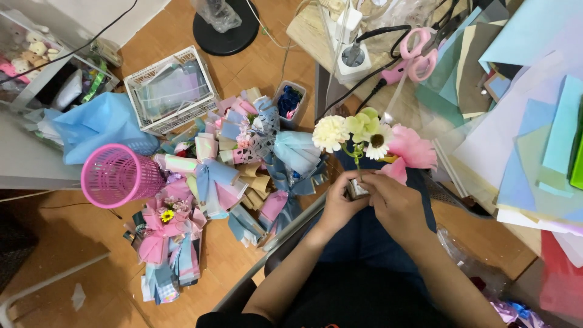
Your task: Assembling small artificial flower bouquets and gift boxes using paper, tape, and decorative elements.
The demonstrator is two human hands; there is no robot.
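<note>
My left hand (pixel 339 205) and my right hand (pixel 395 203) meet over my lap and both close around the stems of a small bunch of artificial flowers (pixel 371 141). The bunch has a cream bloom, pale green blooms, a white daisy and a pink flower, all pointing away from me. A small silvery object (pixel 357 190) sits between my fingers at the base of the stems; I cannot tell what it is.
A heap of wrapped mini bouquets (pixel 231 176) lies on the wooden floor to the left, beside a tipped pink mesh basket (pixel 115 176) and a white crate (pixel 173 90). The table at right holds coloured paper sheets (pixel 528 121), pink scissors (pixel 419 54) and a power strip (pixel 352 58).
</note>
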